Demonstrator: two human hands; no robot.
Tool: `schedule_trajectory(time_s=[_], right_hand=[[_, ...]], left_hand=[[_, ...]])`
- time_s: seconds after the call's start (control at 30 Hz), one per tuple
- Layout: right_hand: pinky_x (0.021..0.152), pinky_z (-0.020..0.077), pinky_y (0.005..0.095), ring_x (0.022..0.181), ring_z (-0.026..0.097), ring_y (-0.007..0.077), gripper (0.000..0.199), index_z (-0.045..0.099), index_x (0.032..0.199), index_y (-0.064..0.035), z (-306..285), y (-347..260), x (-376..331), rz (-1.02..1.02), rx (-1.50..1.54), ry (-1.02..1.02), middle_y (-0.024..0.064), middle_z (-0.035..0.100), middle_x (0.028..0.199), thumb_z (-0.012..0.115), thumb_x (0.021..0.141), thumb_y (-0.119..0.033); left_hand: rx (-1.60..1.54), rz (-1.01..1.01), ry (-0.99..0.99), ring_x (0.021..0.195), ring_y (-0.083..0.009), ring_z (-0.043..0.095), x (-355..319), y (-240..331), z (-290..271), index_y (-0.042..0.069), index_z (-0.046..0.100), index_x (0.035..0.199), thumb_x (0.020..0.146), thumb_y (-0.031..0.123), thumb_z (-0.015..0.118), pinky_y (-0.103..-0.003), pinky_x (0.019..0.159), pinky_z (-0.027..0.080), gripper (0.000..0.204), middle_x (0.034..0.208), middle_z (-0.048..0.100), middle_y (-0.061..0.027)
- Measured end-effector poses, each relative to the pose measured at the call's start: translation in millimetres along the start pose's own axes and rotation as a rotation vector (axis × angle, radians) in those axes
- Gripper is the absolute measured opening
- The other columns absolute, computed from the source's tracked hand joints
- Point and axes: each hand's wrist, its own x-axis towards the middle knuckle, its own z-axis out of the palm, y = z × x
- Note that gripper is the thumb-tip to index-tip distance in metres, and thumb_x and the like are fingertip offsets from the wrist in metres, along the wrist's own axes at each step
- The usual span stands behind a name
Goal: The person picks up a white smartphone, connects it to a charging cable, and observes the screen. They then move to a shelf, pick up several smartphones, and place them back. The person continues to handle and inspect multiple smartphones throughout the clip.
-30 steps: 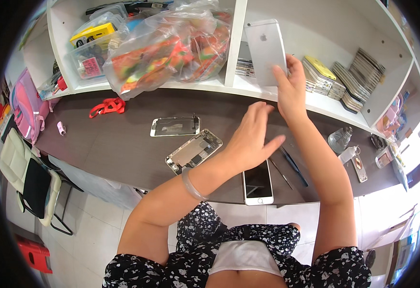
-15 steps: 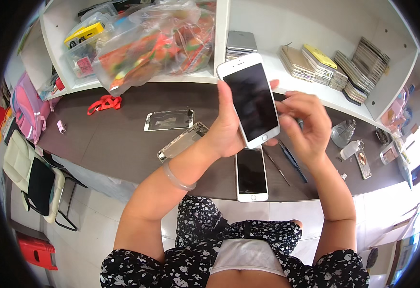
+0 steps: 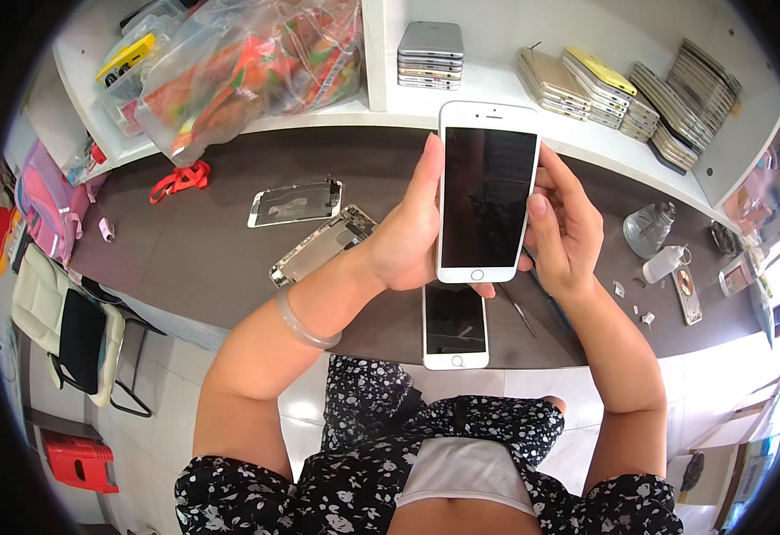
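Observation:
A white smartphone (image 3: 488, 196) with a dark screen is held upright above the desk, its screen toward me. My left hand (image 3: 412, 223) wraps round its left edge, thumb along the side and fingers behind. My right hand (image 3: 568, 223) grips the right edge, thumb at the side and fingertips behind the phone. Below it, a second white phone (image 3: 457, 334) lies face up near the desk's front edge, its upper end partly hidden. To the left lie an opened phone housing (image 3: 323, 245) and a detached screen panel (image 3: 296, 203).
Tweezers (image 3: 521, 310) lie right of the second phone. Farther right are a glass bottle (image 3: 648, 230), a white squeeze bottle (image 3: 664, 265) and a phone part (image 3: 687, 297). The shelf (image 3: 497, 107) holds stacked phones (image 3: 430, 55) and a plastic bag (image 3: 247, 80). A red strap (image 3: 180, 181) lies far left.
The held phone has turned from tilted to nearly upright. My right hand has closed in on its right edge. The view has shifted slightly.

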Motion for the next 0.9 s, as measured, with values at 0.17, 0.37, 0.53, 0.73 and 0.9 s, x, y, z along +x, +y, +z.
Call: schedule_trajectory(time_s=[0.17,0.37,0.53,0.73,0.9], right_hand=[[0.070,0.0461,0.0232,0.075,0.056,0.0114,0.040,0.045,0.124,0.0014,0,-2,-1,0.042,0.065,0.013,0.0111,0.061,0.091,0.052,0.085,-0.001],[0.064,0.0486,0.0224,0.072,0.058,0.0109,0.036,0.054,0.115,0.0022,0,0,0,-0.065,0.093,0.091,0.0127,0.061,0.096,0.058,0.079,0.007],[0.059,0.0493,0.0215,0.066,0.059,0.0101,0.028,0.059,0.106,0.0041,3,-1,5,-0.107,0.123,0.088,0.0168,0.058,0.108,0.057,0.078,0.008],[0.056,0.0477,0.0205,0.069,0.054,0.0098,0.035,0.047,0.122,0.0030,8,3,-4,0.114,0.454,0.003,0.0112,0.057,0.101,0.050,0.087,0.001],[0.064,0.0494,0.0234,0.078,0.054,0.0122,0.047,0.040,0.127,0.0022,9,-5,-1,0.289,0.572,-0.047,0.0124,0.054,0.109,0.057,0.083,-0.003]], left_hand=[[-0.014,-0.006,-0.019,0.092,-0.0270,0.059,-1,3,2,0.011,0.036,0.130,0.075,0.076,0.010,-0.038,0.056,0.056,0.088,0.110,0.054,-0.0141],[-0.084,-0.058,0.013,0.094,-0.0363,0.058,-1,2,3,0.008,0.036,0.129,0.071,0.081,0.014,-0.052,0.071,0.051,0.096,0.109,0.054,-0.0203],[-0.294,-0.051,-0.006,0.085,-0.0369,0.059,-1,0,-4,0.006,0.039,0.125,0.071,0.081,0.016,-0.057,0.080,0.046,0.096,0.097,0.056,-0.0222],[-0.306,-0.048,-0.023,0.078,-0.0311,0.060,0,5,-5,0.001,0.046,0.118,0.071,0.081,0.010,-0.048,0.073,0.051,0.100,0.092,0.059,-0.0182],[-0.203,-0.013,0.072,0.085,-0.0267,0.061,1,0,-9,0.003,0.040,0.125,0.078,0.074,0.017,-0.045,0.073,0.052,0.088,0.100,0.058,-0.0139]])
